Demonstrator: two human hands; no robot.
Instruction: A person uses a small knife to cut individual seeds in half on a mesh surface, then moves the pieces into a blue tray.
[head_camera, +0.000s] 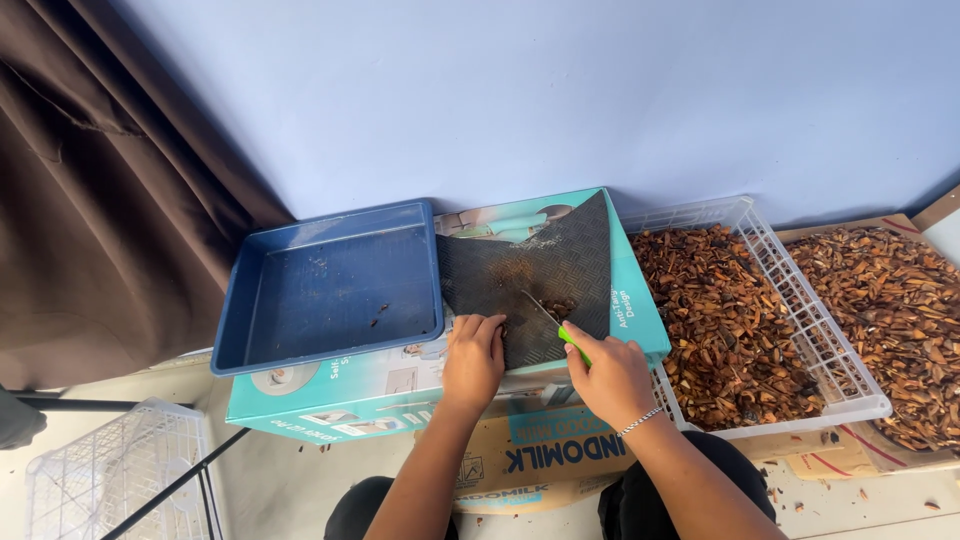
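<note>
A black ridged rubber mat (545, 270) lies on a teal cardboard box (350, 385). My right hand (608, 378) grips a green-handled knife (560, 328), its blade angled onto the mat. My left hand (474, 358) presses its fingertips down at the mat's near edge, next to a small brown piece by the blade. Whether the fingers pinch that piece is hard to tell. Brown crumbs dust the middle of the mat.
A blue plastic tray (330, 290) sits left of the mat, nearly bare inside. A white slatted basket (800, 310) full of brown dried pieces stands at the right, with more pieces on cardboard (900, 300) beyond. A brown curtain (100, 180) hangs left; a white wire rack (100, 470) is lower left.
</note>
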